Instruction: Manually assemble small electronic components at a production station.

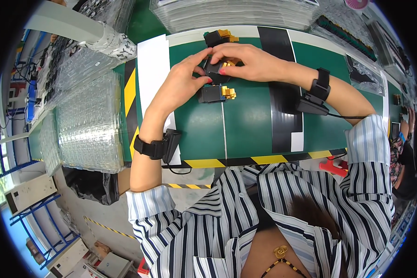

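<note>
My left hand [186, 78] is closed on the left side of a small black block-shaped part with a golden-yellow end [215, 69], thumb low and fingertips at its top. From the right, my right hand [248, 62] pinches the same part, its thumb near the yellow end. Fingers hide much of this piece. Just below, toward me, a similar black part with yellow pieces [212, 94] lies on the green work surface [245, 125], apart from both hands. Beyond my fingertips lies another black-and-yellow part [218, 38], with a bit of green at its left.
Clear plastic trays [88, 125] are stacked at the left, and more trays [236, 14] stand behind the table. White sheets [153, 69] and a wide black strip [282, 102] lie on the table. Yellow-black tape [268, 160] marks its front edge. A plastic bag [363, 76] lies at right.
</note>
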Demonstrator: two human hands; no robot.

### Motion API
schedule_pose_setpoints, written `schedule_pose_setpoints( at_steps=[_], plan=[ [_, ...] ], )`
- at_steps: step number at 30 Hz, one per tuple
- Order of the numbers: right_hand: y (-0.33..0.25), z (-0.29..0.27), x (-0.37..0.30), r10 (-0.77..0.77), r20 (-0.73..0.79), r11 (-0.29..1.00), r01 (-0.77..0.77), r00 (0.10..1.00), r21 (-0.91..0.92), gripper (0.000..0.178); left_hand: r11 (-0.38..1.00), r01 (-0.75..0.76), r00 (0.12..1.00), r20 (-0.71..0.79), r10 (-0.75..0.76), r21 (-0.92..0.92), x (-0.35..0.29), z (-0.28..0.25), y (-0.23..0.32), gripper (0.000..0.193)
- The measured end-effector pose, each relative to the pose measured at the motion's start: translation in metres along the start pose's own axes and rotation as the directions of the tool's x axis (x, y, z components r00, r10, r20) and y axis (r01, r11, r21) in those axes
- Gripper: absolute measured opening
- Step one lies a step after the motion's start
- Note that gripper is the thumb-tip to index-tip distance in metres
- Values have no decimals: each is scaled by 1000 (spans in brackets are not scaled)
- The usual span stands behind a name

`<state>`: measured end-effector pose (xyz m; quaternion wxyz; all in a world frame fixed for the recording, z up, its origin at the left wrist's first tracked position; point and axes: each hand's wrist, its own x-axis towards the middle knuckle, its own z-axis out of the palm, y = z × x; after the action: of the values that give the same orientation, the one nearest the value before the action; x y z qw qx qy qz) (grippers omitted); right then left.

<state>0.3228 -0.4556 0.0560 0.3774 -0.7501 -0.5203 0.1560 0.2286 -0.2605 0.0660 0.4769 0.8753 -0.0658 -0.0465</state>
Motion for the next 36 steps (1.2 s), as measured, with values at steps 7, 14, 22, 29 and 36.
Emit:
schedule_pose_setpoints(
  at_steps=[7,14,22,29,36],
  plan=[
    [6,3,-10,-137,72,986,143,988,-90,38,999,-21,1000,-2,22,44,-1,0,-2,57],
    [8,9,-10,-132,28,985,135,991,-109,39,998,-50,998,28,49,26,1,-3,-3,57],
    [4,17,-12,-14,-45,1000,13,999,-9,37,996,-54,993,111,46,68,6,-7,-2,56],
    [10,21,-13,-172,-78,979,162,982,-125,41,997,-65,992,110,61,41,8,-6,-9,59],
    [16,24,-11,-144,-163,987,129,976,-100,40,963,-178,983,72,166,204,17,-1,-8,60]
  ],
)
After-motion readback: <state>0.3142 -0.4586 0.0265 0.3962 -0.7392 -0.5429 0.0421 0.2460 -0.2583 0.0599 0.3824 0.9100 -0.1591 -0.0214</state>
